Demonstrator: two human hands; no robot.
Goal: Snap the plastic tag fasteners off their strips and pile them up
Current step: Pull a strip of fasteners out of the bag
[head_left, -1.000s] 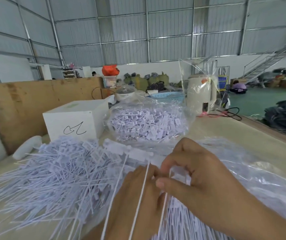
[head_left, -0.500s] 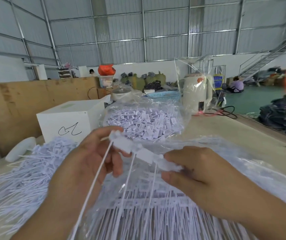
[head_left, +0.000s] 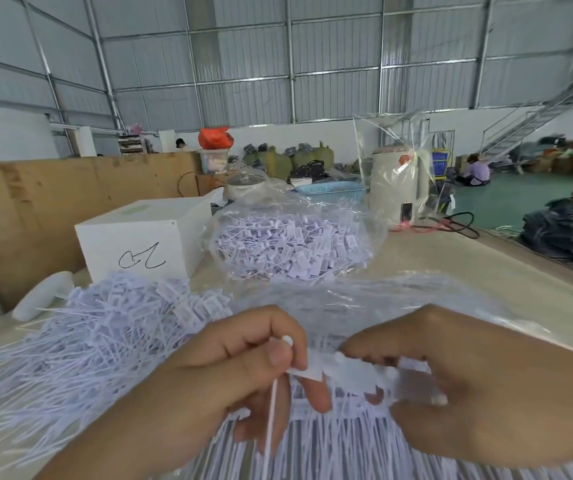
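Both hands had dropped lower and drawn together over the bagged strips (head_left: pixel 364 441), beside the loose fastener pile (head_left: pixel 98 337) spreading to the table's (head_left: pixel 486 271) left edge, where the left hand (head_left: pixel 243 372) pinched one fastener (head_left: pixel 271 410) and the right hand's (head_left: pixel 479 386) curled fingers gripped the strip (head_left: pixel 351 372).

We saw only two bare hands and forearms at the bottom of the head view. The left hand (head_left: pixel 243 372) and the right hand (head_left: pixel 468 386) wore no gloves, rings or watch, and no sleeve reached the wrists. The fingernails we could make out on the left hand were short and unpainted.
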